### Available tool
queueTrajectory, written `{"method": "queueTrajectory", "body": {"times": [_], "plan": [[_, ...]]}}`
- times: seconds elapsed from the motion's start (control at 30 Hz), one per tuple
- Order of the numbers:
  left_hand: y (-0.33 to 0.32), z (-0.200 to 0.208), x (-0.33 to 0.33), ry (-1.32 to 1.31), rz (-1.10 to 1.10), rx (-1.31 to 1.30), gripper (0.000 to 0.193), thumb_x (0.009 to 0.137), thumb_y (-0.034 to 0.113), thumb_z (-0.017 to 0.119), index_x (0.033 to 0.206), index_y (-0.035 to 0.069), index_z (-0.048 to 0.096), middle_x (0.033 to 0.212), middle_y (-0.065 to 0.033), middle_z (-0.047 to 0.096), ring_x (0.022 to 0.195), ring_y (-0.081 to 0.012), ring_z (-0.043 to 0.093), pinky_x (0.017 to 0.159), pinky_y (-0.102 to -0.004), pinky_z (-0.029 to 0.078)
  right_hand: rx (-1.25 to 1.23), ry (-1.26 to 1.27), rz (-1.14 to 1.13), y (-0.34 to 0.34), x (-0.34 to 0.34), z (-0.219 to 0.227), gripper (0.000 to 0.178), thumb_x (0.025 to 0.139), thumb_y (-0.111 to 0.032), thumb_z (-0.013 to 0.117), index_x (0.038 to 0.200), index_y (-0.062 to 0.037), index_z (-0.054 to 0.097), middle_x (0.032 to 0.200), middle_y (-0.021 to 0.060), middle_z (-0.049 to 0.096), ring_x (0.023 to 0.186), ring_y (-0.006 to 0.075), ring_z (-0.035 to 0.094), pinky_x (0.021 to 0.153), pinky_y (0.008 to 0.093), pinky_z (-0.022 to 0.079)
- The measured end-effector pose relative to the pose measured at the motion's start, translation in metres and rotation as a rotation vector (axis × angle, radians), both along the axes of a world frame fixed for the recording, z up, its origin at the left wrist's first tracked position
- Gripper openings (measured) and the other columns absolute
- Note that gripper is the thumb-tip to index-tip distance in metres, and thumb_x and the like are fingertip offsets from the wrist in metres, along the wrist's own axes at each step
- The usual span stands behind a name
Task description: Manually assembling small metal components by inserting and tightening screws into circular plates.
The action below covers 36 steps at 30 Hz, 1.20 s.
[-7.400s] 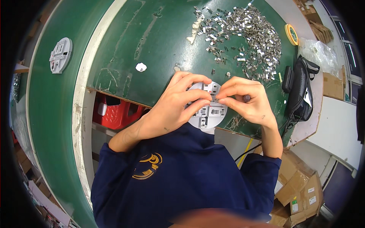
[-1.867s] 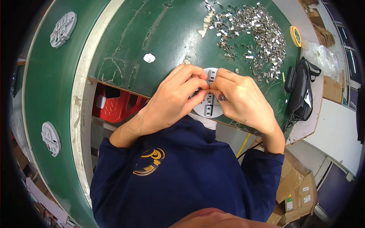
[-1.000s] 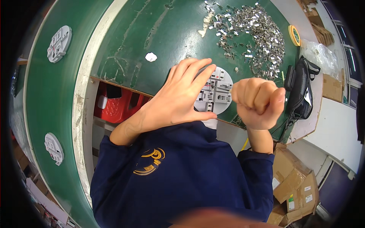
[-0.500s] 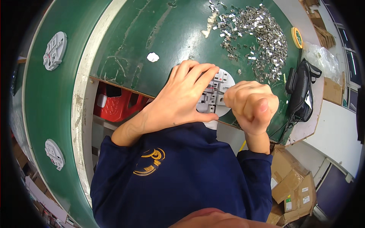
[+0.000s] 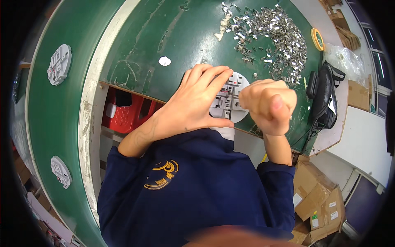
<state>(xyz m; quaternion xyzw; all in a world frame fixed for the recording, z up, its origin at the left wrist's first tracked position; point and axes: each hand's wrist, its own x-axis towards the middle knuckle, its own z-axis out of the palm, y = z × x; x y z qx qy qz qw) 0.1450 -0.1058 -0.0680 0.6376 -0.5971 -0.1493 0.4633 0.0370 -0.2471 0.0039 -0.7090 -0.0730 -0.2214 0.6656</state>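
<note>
A round white plastic base (image 5: 240, 116) with moulded compartments and small fittings lies at the bench's near edge. My left hand (image 5: 196, 96) spans its left side, fingers at the far rim and thumb at the near rim, gripping it. Above the base's right side is my right hand (image 5: 269, 105), curled into a closed fist with the thumb on top. Whatever the right fingers hold is hidden behind the knuckles. A thin reddish wire seems to show inside the base, between the hands.
A large heap of small metal clips (image 5: 284, 41) covers the far right of the green bench (image 5: 164, 29). Beside it are a tape roll (image 5: 317, 39) and black bag (image 5: 327, 99). Two similar white bases (image 5: 59, 65) sit on the green belt at left. A red stool (image 5: 127, 113) stands underneath.
My right hand has risen slightly up and left over the base. My left hand keeps its grip. On the belt at left, both white bases have shifted a little toward the near end.
</note>
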Motion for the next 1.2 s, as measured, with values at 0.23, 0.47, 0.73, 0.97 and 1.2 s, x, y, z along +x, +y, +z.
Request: {"method": "queueTrajectory", "body": {"times": [0.23, 0.47, 0.73, 0.97, 1.2], "plan": [[-0.008, 0.000, -0.003, 0.070, 0.044, -0.165, 0.044, 0.073, 0.013, 0.082, 0.110, 0.000, 0.064, 0.116, -0.0109, 0.060, 0.105, -0.0309, 0.055, 0.092, -0.0399, 0.044, 0.143, -0.018, -0.192, -0.004, -0.005, 0.007, 0.043, 0.104, -0.030, 0.042, 0.067, -0.0113, 0.032, 0.059, 0.0017, 0.034, 0.048, 0.0125, 0.030, 0.045, 0.0283, 0.030], [-0.016, 0.007, -0.014, -0.040, 0.155, -0.176, 0.015, 0.077, -0.001, 0.074, 0.090, 0.000, 0.066, 0.098, -0.0081, 0.062, 0.090, -0.0263, 0.060, 0.080, -0.0367, 0.049, 0.294, -0.089, -0.244, -0.012, -0.002, 0.001, 0.039, 0.101, -0.021, 0.046, 0.066, -0.0083, 0.034, 0.058, 0.0042, 0.037, 0.047, 0.0117, 0.032, 0.044, 0.0295, 0.031], [-0.009, 0.003, 0.001, 0.121, 0.036, -0.117, 0.033, 0.077, 0.009, 0.076, 0.106, -0.002, 0.064, 0.109, -0.0117, 0.060, 0.101, -0.0295, 0.057, 0.089, -0.0392, 0.047, 0.238, -0.037, -0.157, -0.010, -0.007, 0.000, 0.045, 0.105, -0.030, 0.038, 0.065, -0.0116, 0.030, 0.055, -0.0001, 0.032, 0.043, 0.0116, 0.026, 0.040, 0.0286, 0.026], [-0.003, 0.009, 0.003, 0.033, -0.018, -0.060, 0.084, 0.066, 0.027, 0.088, 0.135, -0.003, 0.050, 0.138, -0.0184, 0.050, 0.126, -0.0365, 0.047, 0.106, -0.0461, 0.039, 0.308, -0.049, -0.015, -0.002, -0.002, -0.005, 0.045, 0.094, -0.012, 0.050, 0.052, -0.0023, 0.035, 0.047, 0.0071, 0.039, 0.041, 0.0151, 0.034, 0.041, 0.0312, 0.028], [-0.006, 0.007, 0.005, -0.047, -0.060, -0.002, 0.099, 0.060, 0.030, 0.089, 0.138, -0.006, 0.041, 0.139, -0.0208, 0.046, 0.129, -0.0386, 0.042, 0.109, -0.0465, 0.036, -0.219, -0.082, 0.034, 0.002, 0.009, -0.011, 0.051, 0.097, -0.022, 0.049, 0.051, -0.0091, 0.029, 0.047, 0.0030, 0.037, 0.036, 0.0159, 0.031, 0.037, 0.0306, 0.027]]}}
